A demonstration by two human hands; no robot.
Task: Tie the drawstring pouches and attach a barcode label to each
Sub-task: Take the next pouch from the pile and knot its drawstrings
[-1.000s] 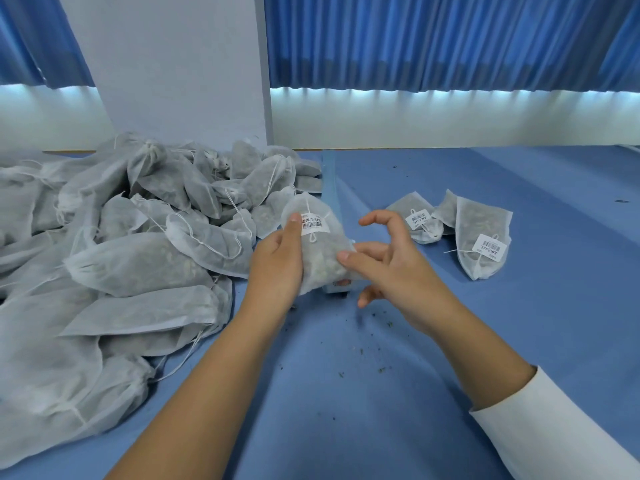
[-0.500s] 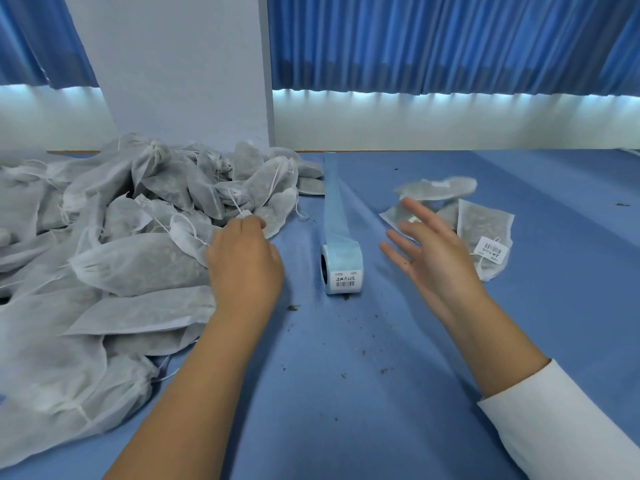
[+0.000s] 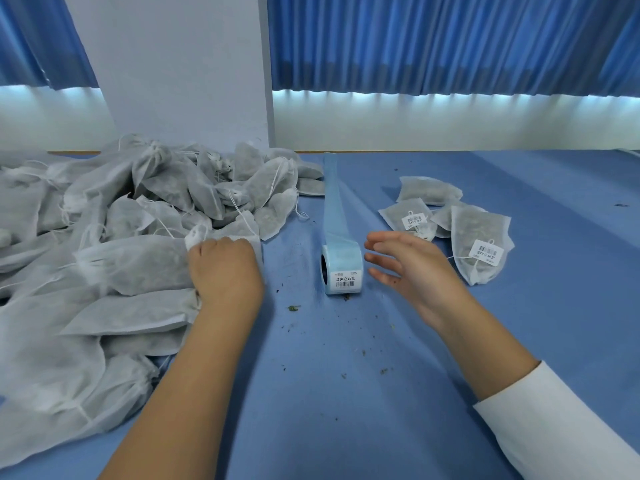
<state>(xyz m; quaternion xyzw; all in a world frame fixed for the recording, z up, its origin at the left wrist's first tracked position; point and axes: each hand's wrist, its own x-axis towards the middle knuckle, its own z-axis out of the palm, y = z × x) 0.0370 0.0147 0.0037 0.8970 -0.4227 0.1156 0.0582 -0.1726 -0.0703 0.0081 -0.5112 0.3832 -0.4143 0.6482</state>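
Note:
A big heap of white drawstring pouches (image 3: 104, 237) covers the left of the blue table. My left hand (image 3: 225, 271) grips the mouth end of one pouch (image 3: 138, 268) at the heap's near edge, fingers curled into the fabric. A roll of barcode labels (image 3: 343, 271) stands at the centre, its blue backing strip (image 3: 334, 199) trailing away. My right hand (image 3: 412, 268) hovers just right of the roll, fingers spread, holding nothing. Several labelled pouches (image 3: 479, 247) lie at the right.
Blue cloth table (image 3: 346, 393) with small herb crumbs scattered near the roll. A white pillar (image 3: 180, 71) and blue curtains stand behind the table. The labelled pouches form a small group right of my right hand.
The labelled pouch I held a second ago was tossed onto the right group. My left hand went to the heap and took hold of a fresh pouch; my right hand drew back beside the roll.

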